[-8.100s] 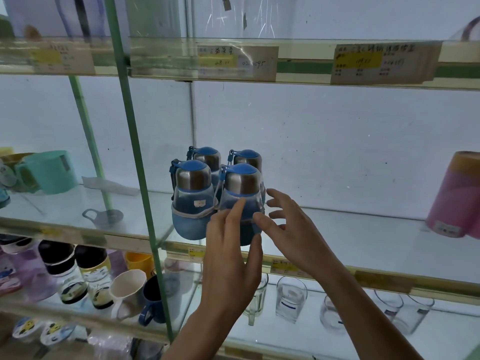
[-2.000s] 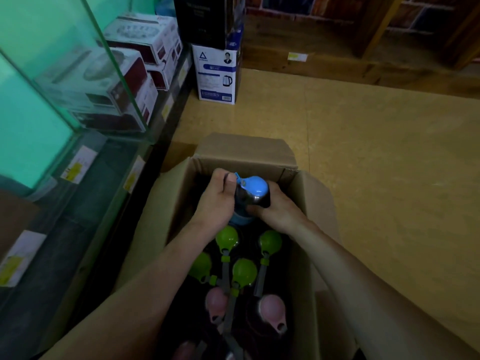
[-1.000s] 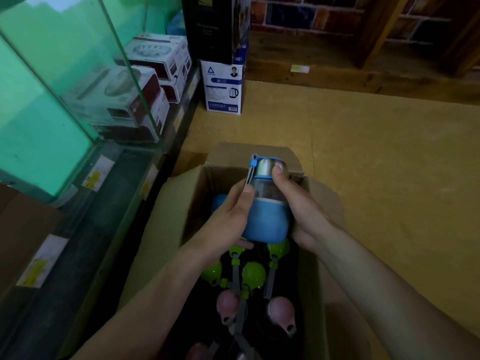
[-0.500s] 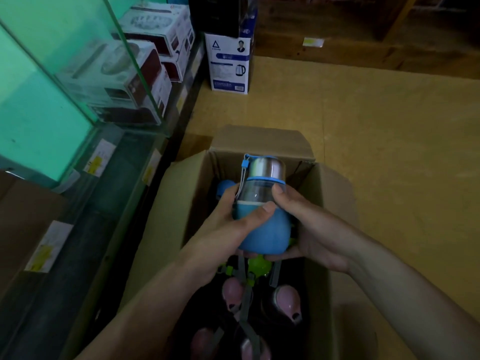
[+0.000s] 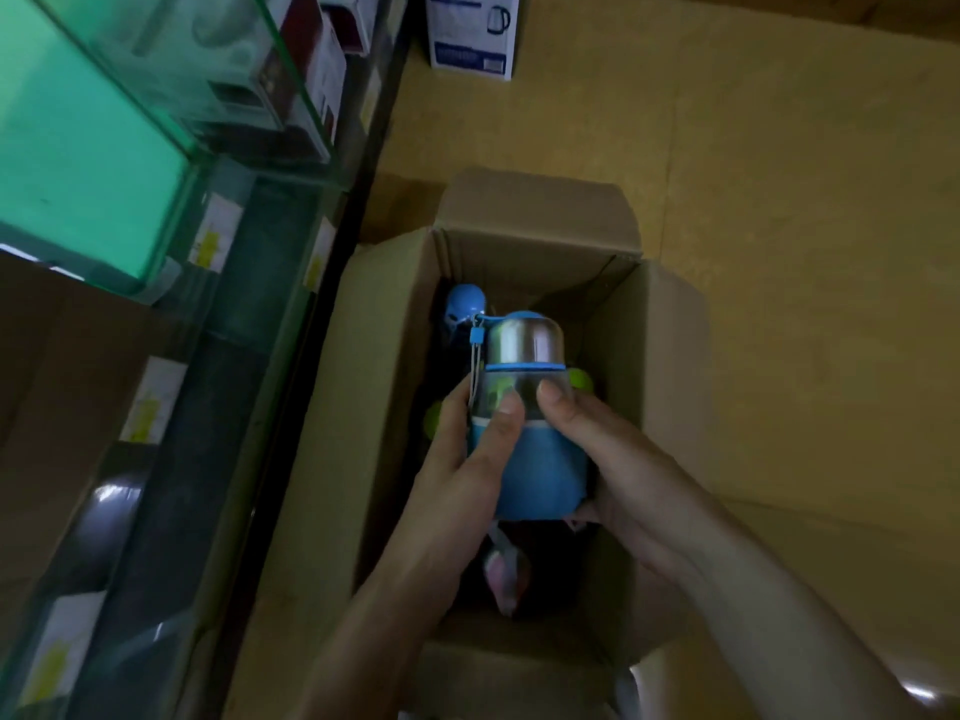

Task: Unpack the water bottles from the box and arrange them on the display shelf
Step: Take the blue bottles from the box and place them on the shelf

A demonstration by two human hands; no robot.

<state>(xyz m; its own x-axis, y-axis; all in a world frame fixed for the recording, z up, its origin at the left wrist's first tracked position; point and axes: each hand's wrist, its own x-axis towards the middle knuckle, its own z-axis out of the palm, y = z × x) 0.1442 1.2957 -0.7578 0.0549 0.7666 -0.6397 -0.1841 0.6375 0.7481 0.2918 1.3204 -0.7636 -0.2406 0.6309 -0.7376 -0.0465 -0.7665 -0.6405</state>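
**Item 1. Blue water bottle** (image 5: pixel 540 459): steel lid with a blue top, blue ring, clear shoulder and blue sleeve on the lower body. A grey cord with a blue toggle hung at the left of the lid. It was held above the open box, out of it, lid tilted toward the far side.

**Item 2. Left hand** (image 5: pixel 462 459): closed around the bottle's left side, thumb laid across the clear shoulder.

**Item 3. Right hand** (image 5: pixel 618 475): wrapped round the bottle's right side and base, thumb pressed on the clear shoulder just beside the other thumb.

**Item 4. Cardboard box** (image 5: pixel 535 210): stood on the yellow floor (image 5: pixel 805 252), all flaps open, just right of the shelf base.

**Item 5. Box contents:** one blue-capped bottle (image 5: pixel 466 301) in the far left corner; green caps (image 5: pixel 582 379) showing on either side of the held bottle; a pink cap (image 5: pixel 501 571) nearer, below the hands, blurred. The rest lay in shadow.

**Item 6. Glass display shelf** (image 5: pixel 104 148): at the left, green-tinted, with boxed goods (image 5: pixel 306 70) beneath the glass and price labels (image 5: pixel 215 236) along its edges.

**Item 7. Kettle carton** (image 5: pixel 470 36): on the floor at the far side, well apart from the box.
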